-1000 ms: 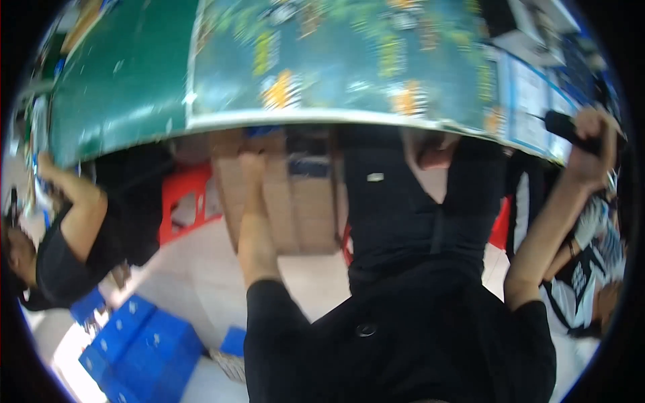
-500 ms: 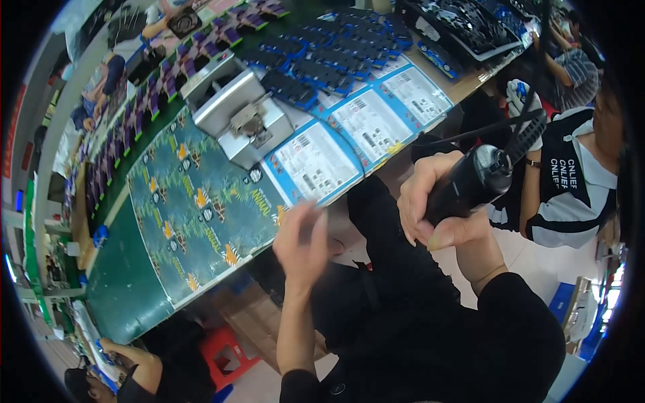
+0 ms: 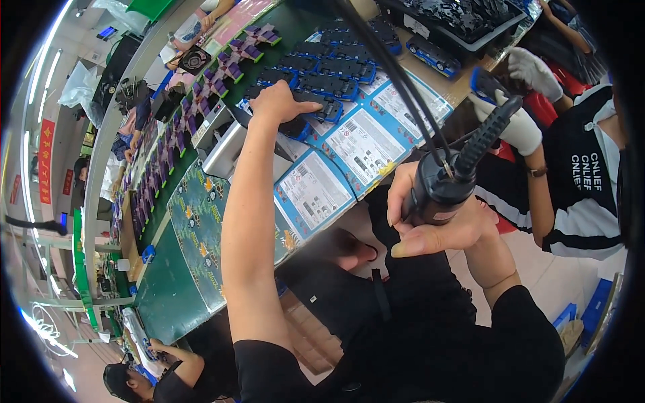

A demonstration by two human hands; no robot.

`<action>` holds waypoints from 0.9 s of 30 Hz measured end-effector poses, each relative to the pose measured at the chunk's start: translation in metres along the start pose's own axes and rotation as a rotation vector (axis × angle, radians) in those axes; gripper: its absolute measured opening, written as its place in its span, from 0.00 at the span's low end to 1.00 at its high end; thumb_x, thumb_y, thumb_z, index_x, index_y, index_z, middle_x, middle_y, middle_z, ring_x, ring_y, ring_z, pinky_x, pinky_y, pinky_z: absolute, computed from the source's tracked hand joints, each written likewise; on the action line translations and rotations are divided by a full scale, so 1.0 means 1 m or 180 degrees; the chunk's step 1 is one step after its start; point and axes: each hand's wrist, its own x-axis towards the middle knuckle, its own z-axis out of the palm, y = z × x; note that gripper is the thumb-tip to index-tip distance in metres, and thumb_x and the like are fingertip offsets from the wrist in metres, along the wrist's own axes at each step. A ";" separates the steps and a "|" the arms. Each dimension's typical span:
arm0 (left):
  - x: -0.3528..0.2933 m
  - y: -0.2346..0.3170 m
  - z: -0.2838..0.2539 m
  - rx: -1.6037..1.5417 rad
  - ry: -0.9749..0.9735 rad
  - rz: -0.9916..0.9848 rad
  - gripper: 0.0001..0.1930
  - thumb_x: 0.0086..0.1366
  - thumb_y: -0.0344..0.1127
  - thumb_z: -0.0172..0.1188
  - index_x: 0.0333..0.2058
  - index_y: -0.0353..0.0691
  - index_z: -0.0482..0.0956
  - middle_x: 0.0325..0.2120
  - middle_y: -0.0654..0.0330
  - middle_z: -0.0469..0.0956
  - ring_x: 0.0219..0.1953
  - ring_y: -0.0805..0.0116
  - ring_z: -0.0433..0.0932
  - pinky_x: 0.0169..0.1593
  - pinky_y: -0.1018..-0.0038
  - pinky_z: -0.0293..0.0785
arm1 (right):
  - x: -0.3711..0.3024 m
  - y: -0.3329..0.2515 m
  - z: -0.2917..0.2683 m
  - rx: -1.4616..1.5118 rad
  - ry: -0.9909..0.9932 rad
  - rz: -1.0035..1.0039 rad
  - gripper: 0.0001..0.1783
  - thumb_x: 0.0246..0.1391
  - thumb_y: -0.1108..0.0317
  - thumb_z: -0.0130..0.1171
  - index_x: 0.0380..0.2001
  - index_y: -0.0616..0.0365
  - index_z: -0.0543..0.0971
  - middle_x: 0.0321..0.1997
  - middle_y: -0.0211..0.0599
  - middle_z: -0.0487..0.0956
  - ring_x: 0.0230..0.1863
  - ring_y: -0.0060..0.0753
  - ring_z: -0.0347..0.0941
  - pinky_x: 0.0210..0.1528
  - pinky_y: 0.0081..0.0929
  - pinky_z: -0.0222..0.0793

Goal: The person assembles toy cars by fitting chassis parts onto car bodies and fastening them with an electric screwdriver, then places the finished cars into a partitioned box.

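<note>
My right hand is wrapped round a black electric screwdriver, whose ribbed cord end points up and to the right, off the table edge. My left arm stretches over the table. At its end, my left hand spans a toy car underbody, black with blue edges, thumb to the right and fingers to the left; the fingertips are partly hidden. Several more such black-and-blue car bodies lie in rows around it. A metal fixture stands beside my left forearm, partly covered by it.
Blue-and-white printed sheets and a patterned sheet cover the green table. Purple parts line its far side. Black cables hang across the view. At right, a co-worker's white-gloved hand holds a blue car near a black tray.
My left hand has moved from the table's near edge forward to the rows of car bodies. My right hand keeps the screwdriver, turned somewhat. The co-worker's gloved hands now show with a blue car.
</note>
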 end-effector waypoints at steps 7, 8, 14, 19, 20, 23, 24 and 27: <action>0.001 -0.004 0.011 -0.0929 0.0059 -0.0114 0.48 0.30 0.68 0.77 0.43 0.31 0.81 0.42 0.48 0.83 0.47 0.54 0.82 0.52 0.66 0.75 | 0.003 0.004 0.001 -0.0105 -0.0032 -0.0080 0.24 0.38 0.67 0.81 0.32 0.62 0.75 0.29 0.32 0.78 0.29 0.22 0.78 0.31 0.19 0.75; -0.006 -0.002 0.012 -0.1300 0.0254 0.0015 0.47 0.30 0.66 0.78 0.42 0.31 0.81 0.41 0.48 0.83 0.46 0.54 0.82 0.52 0.66 0.75 | 0.003 0.005 0.001 -0.0172 -0.0030 -0.0038 0.24 0.37 0.67 0.81 0.33 0.62 0.76 0.30 0.32 0.79 0.31 0.22 0.78 0.33 0.19 0.75; -0.060 0.013 0.033 -0.3474 0.1381 0.0638 0.21 0.47 0.31 0.76 0.39 0.30 0.79 0.31 0.57 0.83 0.33 0.75 0.80 0.37 0.78 0.75 | 0.012 0.016 0.014 -0.0526 0.0166 -0.0484 0.17 0.36 0.70 0.75 0.29 0.63 0.78 0.27 0.32 0.76 0.27 0.19 0.73 0.31 0.17 0.67; -0.148 0.006 0.044 -0.5789 0.1369 0.0946 0.22 0.54 0.22 0.70 0.49 0.32 0.76 0.39 0.60 0.82 0.39 0.73 0.80 0.48 0.75 0.77 | 0.018 0.020 0.017 -0.0792 0.0911 -0.0958 0.13 0.43 0.75 0.69 0.30 0.63 0.75 0.22 0.33 0.75 0.17 0.19 0.72 0.21 0.15 0.67; -0.164 -0.003 0.057 -0.6265 0.1378 0.0993 0.21 0.56 0.21 0.68 0.49 0.32 0.76 0.41 0.59 0.81 0.43 0.71 0.80 0.52 0.73 0.76 | 0.021 0.023 0.019 -0.0873 0.0959 -0.0972 0.13 0.44 0.77 0.69 0.31 0.62 0.74 0.23 0.32 0.75 0.19 0.19 0.72 0.22 0.15 0.67; -0.202 -0.015 0.086 -0.7430 0.1604 0.1214 0.21 0.58 0.25 0.68 0.50 0.36 0.75 0.44 0.59 0.80 0.46 0.65 0.80 0.55 0.66 0.75 | 0.043 0.041 0.032 -0.1110 0.0925 -0.0946 0.17 0.41 0.78 0.73 0.33 0.62 0.75 0.24 0.29 0.76 0.21 0.16 0.71 0.25 0.15 0.67; -0.213 -0.016 0.090 -0.7714 0.1651 0.1289 0.21 0.58 0.27 0.69 0.50 0.37 0.74 0.44 0.59 0.80 0.47 0.64 0.80 0.56 0.63 0.74 | 0.046 0.046 0.037 -0.1168 0.0810 -0.0858 0.18 0.40 0.79 0.74 0.34 0.61 0.75 0.24 0.28 0.76 0.22 0.15 0.71 0.26 0.15 0.67; -0.234 -0.027 0.094 -0.7817 0.1726 0.1453 0.24 0.59 0.35 0.70 0.53 0.41 0.73 0.48 0.59 0.78 0.52 0.60 0.77 0.59 0.59 0.71 | 0.050 0.066 0.051 -0.1523 0.0451 -0.0724 0.25 0.33 0.77 0.81 0.35 0.62 0.75 0.32 0.30 0.76 0.29 0.15 0.72 0.28 0.15 0.68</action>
